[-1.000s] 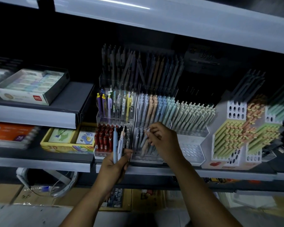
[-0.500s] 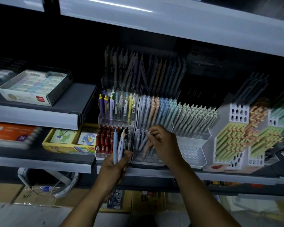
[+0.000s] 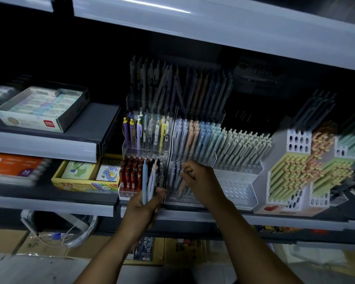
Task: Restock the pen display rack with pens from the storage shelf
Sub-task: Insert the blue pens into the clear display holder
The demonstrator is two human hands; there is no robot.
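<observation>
- Held pens (image 3: pixel 147 181): a small bundle of slim pastel pens, one pale blue and the others whitish. They stand upright in front of the rack's lowest tier, just right of the red pens (image 3: pixel 131 173).
- Left hand (image 3: pixel 143 208): it grasps the lower ends of the held pens, thumb curled across them, at the level of the shelf edge (image 3: pixel 193 217).
- Right hand (image 3: pixel 201 181): its fingers are curled into the front right compartment, and the fingertips pinch the top of a pale pen (image 3: pixel 181 171) standing there.
- Pen display rack (image 3: pixel 146 148): a clear, stepped holder on the shelf. Pastel pens (image 3: pixel 193 138) stand sorted by colour on its middle tier, with darker rows behind in shadow.
- White perforated holder (image 3: pixel 238 187): it stands just right of the rack, with its front rows unfilled.
- Surroundings: an eraser box (image 3: pixel 41 111) sits on the upper left shelf and a yellow box (image 3: pixel 84 181) lies beside the rack.
- Change from one second ago: both hands keep their places against the rack, the left-hand bundle looks the same, and the right hand stays at the same compartment.
</observation>
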